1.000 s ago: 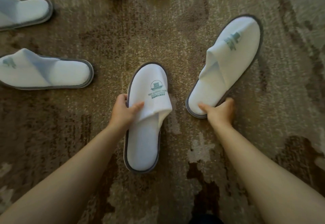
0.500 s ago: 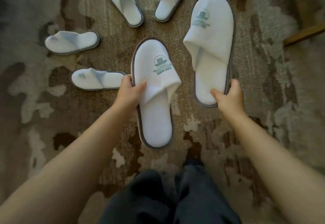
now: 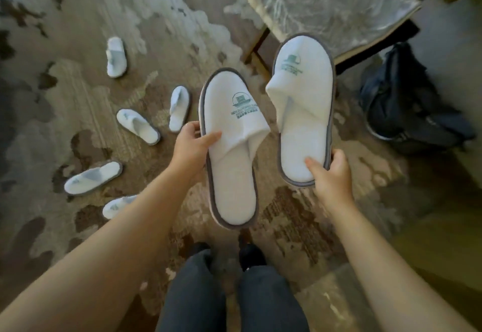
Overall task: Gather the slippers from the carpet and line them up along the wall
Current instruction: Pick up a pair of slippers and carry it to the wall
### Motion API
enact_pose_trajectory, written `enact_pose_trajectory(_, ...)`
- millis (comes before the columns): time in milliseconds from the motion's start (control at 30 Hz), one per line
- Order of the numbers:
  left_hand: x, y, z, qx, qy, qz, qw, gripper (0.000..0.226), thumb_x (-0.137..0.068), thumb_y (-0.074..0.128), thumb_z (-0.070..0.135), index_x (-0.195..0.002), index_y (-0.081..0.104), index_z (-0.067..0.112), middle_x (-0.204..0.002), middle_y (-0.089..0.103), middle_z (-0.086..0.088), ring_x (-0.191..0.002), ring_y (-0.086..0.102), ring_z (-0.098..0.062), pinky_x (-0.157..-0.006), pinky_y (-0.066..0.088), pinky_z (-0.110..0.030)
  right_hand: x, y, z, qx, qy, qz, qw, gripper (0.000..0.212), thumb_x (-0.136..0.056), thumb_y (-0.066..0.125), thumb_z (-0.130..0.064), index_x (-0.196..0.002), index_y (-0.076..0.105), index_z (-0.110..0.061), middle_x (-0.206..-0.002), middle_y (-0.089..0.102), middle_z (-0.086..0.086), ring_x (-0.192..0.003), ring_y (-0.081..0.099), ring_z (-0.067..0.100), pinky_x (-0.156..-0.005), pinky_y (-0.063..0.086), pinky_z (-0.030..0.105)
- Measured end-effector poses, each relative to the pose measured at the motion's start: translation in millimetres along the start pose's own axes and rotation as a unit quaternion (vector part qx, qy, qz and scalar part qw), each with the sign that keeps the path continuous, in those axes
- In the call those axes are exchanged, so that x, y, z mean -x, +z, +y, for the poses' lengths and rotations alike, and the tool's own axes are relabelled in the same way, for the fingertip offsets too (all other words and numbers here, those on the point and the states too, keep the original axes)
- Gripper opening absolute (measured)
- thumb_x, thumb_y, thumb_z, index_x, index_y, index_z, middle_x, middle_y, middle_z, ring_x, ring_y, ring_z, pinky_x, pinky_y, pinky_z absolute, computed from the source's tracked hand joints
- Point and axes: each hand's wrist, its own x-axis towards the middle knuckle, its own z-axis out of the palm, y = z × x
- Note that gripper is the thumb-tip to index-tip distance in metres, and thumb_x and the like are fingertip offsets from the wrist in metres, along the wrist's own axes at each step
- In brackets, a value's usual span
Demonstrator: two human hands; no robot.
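Note:
I hold two white slippers with grey rims and green logos in the air, well above the carpet. My left hand (image 3: 191, 146) grips the left slipper (image 3: 230, 164) at its side, thumb on the upper. My right hand (image 3: 330, 172) pinches the heel of the right slipper (image 3: 303, 112). Several more white slippers lie scattered on the brown patterned carpet (image 3: 78, 44) to the left: one far (image 3: 116, 57), one near my left hand (image 3: 179, 108), one beside it (image 3: 137, 126), one lower left (image 3: 92, 177), and one partly hidden by my forearm (image 3: 117, 205).
A plastic-covered table (image 3: 326, 0) with wooden legs stands ahead on the right. A dark bag (image 3: 407, 102) lies on the floor at the right. My legs in dark trousers (image 3: 229, 292) fill the bottom centre.
Both slippers have been lifted off the carpet and I have risen and turned right; the floor looks farther away, and the table and bag have come into view.

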Motion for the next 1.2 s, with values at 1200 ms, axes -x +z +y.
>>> enact_pose_trajectory(1200, 586, 250, -242, -0.424, 0.186, -0.651, 0.601, 0.018, -0.088, 0.048, 0.023, -0.103, 0.047, 0.013, -0.106, 0.053, -0.011, -0.1, 0.054, -0.029, -0.084, 0.049, -0.046, 649, -276, 255, -0.245, 0.259, 0.669, 0.652, 0.041, -0.085, 0.056, -0.015, -0.121, 0.04, -0.005, -0.109, 0.048, 0.006, -0.101, 0.049, 0.022, -0.078, 0.045, 0.032)
